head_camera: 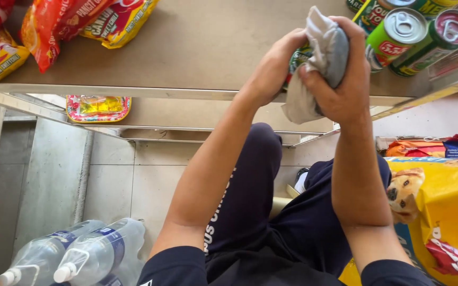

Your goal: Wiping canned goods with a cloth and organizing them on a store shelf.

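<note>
My left hand grips a small green-labelled can from the left, just above the front edge of a brown shelf. My right hand is closed over a grey-white cloth and presses it against the can's top and right side. The cloth hides most of the can, and a loose tail of it hangs below my hands. Both forearms reach up from my lap, where dark shorts cover my knees.
Several pull-tab cans lie on the shelf at the right. Orange and yellow noodle packets sit at its left, one more packet on a lower shelf. Clear water bottles stand lower left. A yellow pet-food bag leans at right.
</note>
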